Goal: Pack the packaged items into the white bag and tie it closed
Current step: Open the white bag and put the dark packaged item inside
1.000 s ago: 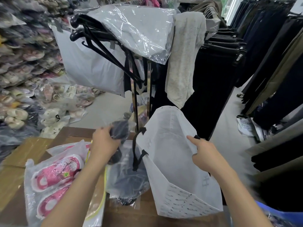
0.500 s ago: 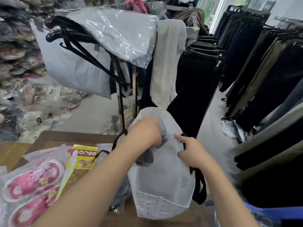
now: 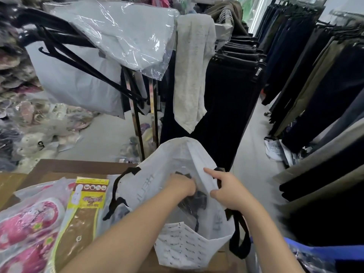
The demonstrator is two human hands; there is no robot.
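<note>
Since a second ago the left hand [image 3: 182,184] has carried the soft, light, slippery dark packaged item [image 3: 194,201] off the tabletop [image 3: 59,168] into the white bag [image 3: 177,251], gripping it, while the right hand [image 3: 226,191] pinches the limp rim.

You get soft, even indoor light with bright daylight blowing out the doorway [image 3: 260,14] at top right. Glare streaks the clear plastic cover [image 3: 126,32]; edges bend and blur, shadows stay faint.
</note>
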